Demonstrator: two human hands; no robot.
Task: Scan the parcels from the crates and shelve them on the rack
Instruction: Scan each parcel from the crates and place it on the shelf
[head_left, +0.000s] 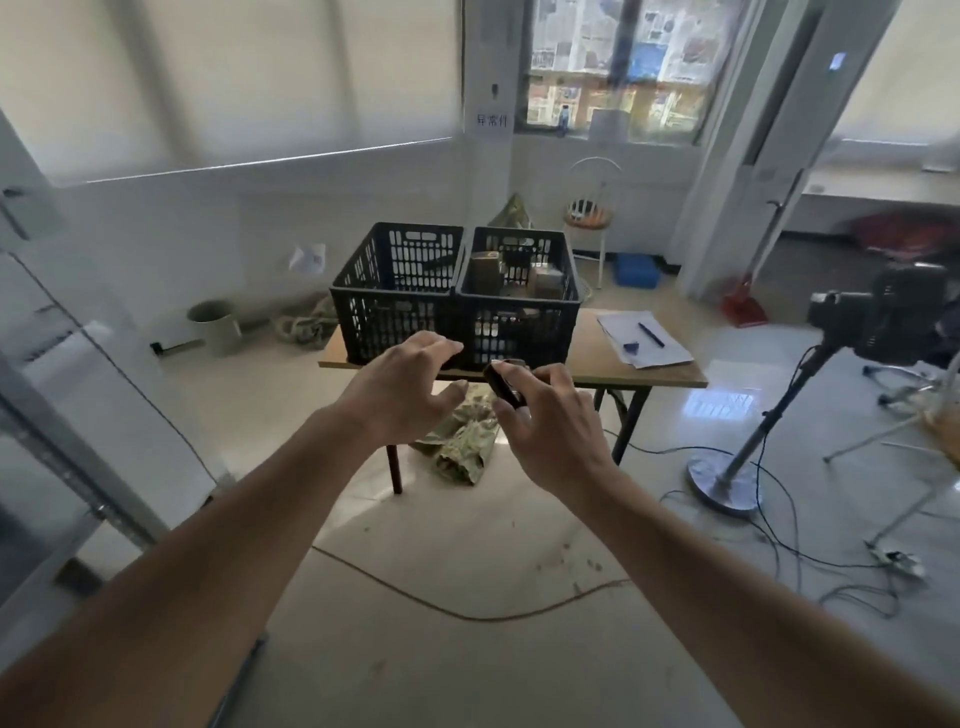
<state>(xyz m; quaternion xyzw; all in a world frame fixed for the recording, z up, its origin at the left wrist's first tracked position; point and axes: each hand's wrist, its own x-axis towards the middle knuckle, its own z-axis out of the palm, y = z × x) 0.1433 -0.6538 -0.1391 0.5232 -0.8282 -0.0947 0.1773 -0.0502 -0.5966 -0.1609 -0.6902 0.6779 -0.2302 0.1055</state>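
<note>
Both arms stretched forward: left hand (402, 387) empty with fingers spread loose, right hand (550, 421) pinching a small dark scanner (503, 383) by fingers and thumb, the two hands near each other but apart. Past them, wooden worktop (670, 371) carries two black crates touching side by side, left crate (397, 291) contents unclear, right crate (519, 296) with brown parcels (488, 270) inside. Papers and pen (644, 338) lie at the worktop's right end.
</note>
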